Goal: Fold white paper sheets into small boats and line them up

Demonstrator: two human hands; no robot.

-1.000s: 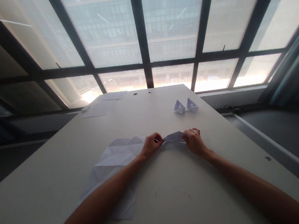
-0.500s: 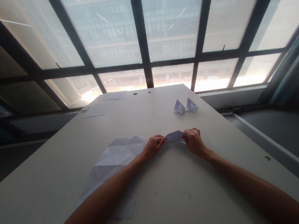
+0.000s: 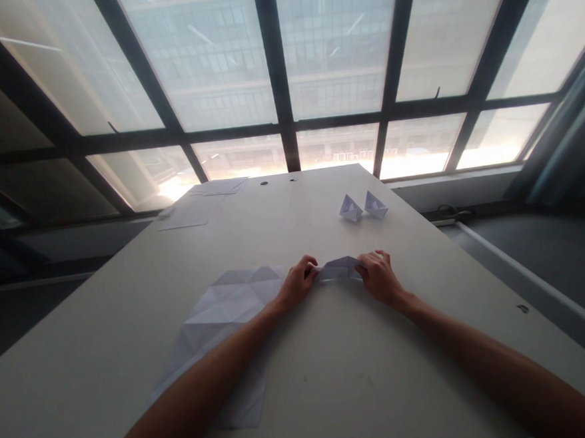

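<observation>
Between my hands is a small folded piece of white paper, pinched at both ends just above the tabletop. My left hand is closed on its left end, thumb and fingertips together. At the right end, my right hand grips the paper with thumb below and fingers curled over it. A large creased sheet of paper lies flat under and beside my left forearm, which hides part of it. Beyond my right hand stand two folded paper boats, side by side.
The white table reaches toward a wall of windows. Flat paper sheets lie at its far left. A dark mark shows near the right edge. A curtain hangs at the right.
My left hand has shifted slightly left and its fingers have risen a little at the folded paper's left end. My right hand has barely moved; the boats and large sheet are unchanged.
</observation>
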